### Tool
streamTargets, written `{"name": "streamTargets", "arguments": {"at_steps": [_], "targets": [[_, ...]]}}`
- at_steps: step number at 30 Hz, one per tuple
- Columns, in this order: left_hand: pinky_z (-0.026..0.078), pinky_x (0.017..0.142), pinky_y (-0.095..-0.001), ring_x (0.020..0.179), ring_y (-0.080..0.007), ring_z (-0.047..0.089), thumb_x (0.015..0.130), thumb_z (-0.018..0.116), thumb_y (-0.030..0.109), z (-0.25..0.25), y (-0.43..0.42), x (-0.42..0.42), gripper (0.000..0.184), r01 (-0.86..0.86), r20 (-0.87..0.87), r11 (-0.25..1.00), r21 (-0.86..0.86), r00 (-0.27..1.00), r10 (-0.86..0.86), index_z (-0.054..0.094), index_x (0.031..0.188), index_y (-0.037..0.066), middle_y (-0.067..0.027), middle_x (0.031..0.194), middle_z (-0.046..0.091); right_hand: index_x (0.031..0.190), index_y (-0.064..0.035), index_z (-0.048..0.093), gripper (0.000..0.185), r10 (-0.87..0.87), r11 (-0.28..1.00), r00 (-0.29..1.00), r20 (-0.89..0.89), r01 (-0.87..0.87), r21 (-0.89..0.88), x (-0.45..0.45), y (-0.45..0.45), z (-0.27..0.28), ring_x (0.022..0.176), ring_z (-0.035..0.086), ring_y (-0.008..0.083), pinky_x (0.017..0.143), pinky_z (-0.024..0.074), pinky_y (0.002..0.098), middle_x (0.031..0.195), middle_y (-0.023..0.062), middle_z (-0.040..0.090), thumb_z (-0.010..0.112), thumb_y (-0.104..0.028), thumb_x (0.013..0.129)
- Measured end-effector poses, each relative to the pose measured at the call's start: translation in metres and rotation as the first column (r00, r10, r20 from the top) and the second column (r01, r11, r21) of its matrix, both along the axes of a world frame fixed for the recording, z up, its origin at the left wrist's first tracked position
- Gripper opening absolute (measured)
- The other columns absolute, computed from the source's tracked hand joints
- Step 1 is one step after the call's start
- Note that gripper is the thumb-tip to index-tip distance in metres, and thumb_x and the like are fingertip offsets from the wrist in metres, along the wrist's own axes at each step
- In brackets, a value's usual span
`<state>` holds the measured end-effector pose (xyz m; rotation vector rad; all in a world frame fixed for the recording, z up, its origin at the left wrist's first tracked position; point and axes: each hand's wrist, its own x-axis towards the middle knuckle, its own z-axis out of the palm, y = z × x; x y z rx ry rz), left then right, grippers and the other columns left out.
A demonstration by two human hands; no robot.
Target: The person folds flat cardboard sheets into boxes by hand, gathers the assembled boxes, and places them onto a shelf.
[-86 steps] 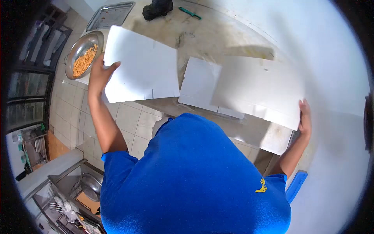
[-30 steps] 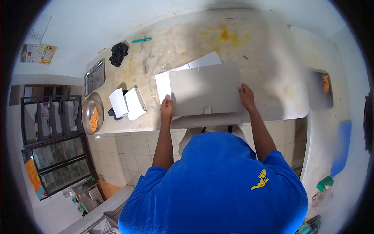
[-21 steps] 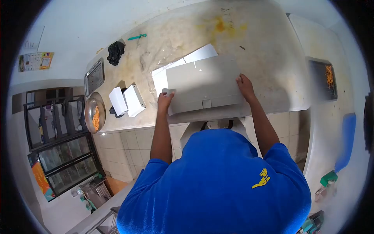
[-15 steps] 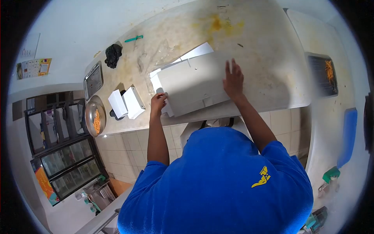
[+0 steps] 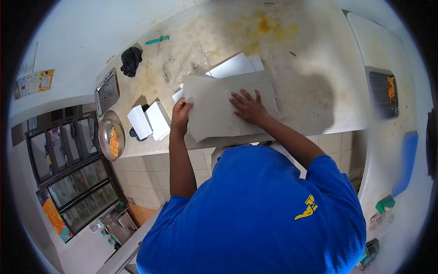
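Observation:
A flat grey cardboard sheet (image 5: 210, 114) lies near the front edge of the worktop, over several white sheets (image 5: 232, 66) that stick out behind it. My left hand (image 5: 181, 114) pinches the left edge of the grey sheet between thumb and fingers. On top of the sheet, right of its middle, my right hand (image 5: 249, 107) rests flat with its fingers spread. Clear plastic (image 5: 195, 57) lies behind the stack. To the left stands a folded white box (image 5: 157, 119) beside another white piece (image 5: 139, 122), with something black partly hidden behind them.
A metal bowl of orange strips (image 5: 112, 139) stands at the worktop's left end, near a metal tray (image 5: 107, 92). Behind are a black plastic bag (image 5: 131, 61) and a green knife (image 5: 157, 40). At right, a dark tray (image 5: 382, 93) holds orange strips; a blue object (image 5: 405, 164) is nearer.
My right hand has left the sheet's right edge and moved left onto its top, fingers spread. The grey sheet has turned slightly, and more white sheet shows behind it. My left hand stays at its left edge.

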<state>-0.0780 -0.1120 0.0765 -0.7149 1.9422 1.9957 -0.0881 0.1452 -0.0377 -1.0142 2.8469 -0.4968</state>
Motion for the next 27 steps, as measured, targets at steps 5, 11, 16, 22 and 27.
{"name": "streamTargets", "arguments": {"at_steps": [5, 11, 16, 22, 27], "targets": [[0.043, 0.077, -0.0279, 0.089, -0.0131, 0.054, 0.093, 0.045, 0.032, -0.027, 0.039, 0.005, 0.025, -0.025, -0.055, 0.940, 0.341, 0.997, 0.046, 0.056, 0.092, 0.010, -0.0002, 0.091, 0.056, 0.132, -0.0247, 0.043, 0.053, -0.049, 0.992, 0.998, 0.032, 0.052, -0.119, 0.000, 0.001, -0.006, 0.137, 0.014, 0.0271, 0.100, 0.0170, 0.0609, 0.148, 0.0016, 0.022, 0.054, -0.042, 0.083], [0.030, 0.103, -0.0454, 0.119, -0.0309, 0.041, 0.085, 0.058, 0.039, -0.071, 0.097, 0.015, 0.043, 0.205, -0.377, 0.703, -0.681, 0.724, -0.577, 0.053, 0.110, 0.005, -0.0140, 0.130, 0.042, 0.135, -0.0150, 0.038, 0.062, 0.096, 0.994, 0.977, 0.189, -0.105, 0.040, -0.015, 0.015, -0.015, 0.137, 0.012, 0.0306, 0.103, 0.0216, 0.0578, 0.147, 0.0129, 0.023, 0.056, -0.039, 0.080], [0.017, 0.108, -0.0505, 0.136, -0.0343, 0.017, 0.081, 0.058, 0.048, -0.095, 0.113, 0.013, 0.077, 0.213, -0.181, 0.430, -0.877, 0.684, -0.707, 0.028, 0.138, 0.005, -0.0167, 0.147, 0.018, 0.126, -0.0130, 0.047, 0.051, -0.143, 0.922, 0.864, 0.484, 0.293, -0.252, -0.041, 0.076, 0.013, 0.131, 0.025, 0.0285, 0.100, 0.0237, 0.0553, 0.138, 0.0116, 0.034, 0.058, -0.029, 0.079], [0.011, 0.109, -0.0510, 0.139, -0.0321, 0.009, 0.085, 0.048, 0.054, -0.114, 0.118, 0.015, 0.081, 0.288, 0.105, 0.116, -0.951, 0.649, -0.753, 0.019, 0.143, 0.005, -0.0152, 0.151, 0.009, 0.108, -0.0137, 0.062, 0.031, -0.347, 0.936, 0.938, -0.010, 0.346, -0.063, 0.012, 0.126, 0.027, 0.123, 0.036, 0.0281, 0.090, 0.0313, 0.0544, 0.133, 0.0086, 0.040, 0.062, -0.022, 0.078], [0.009, 0.109, -0.0513, 0.139, -0.0317, 0.005, 0.086, 0.045, 0.055, -0.117, 0.114, 0.016, 0.081, 0.322, 0.142, 0.090, -0.943, 0.630, -0.764, 0.017, 0.143, 0.005, -0.0141, 0.151, 0.005, 0.107, -0.0092, 0.060, 0.032, -0.298, 0.887, 0.887, 0.352, 0.394, -0.242, 0.019, 0.106, 0.006, 0.103, 0.050, 0.0314, 0.086, 0.0408, 0.0423, 0.114, 0.0142, 0.049, 0.062, -0.024, 0.079]]}}
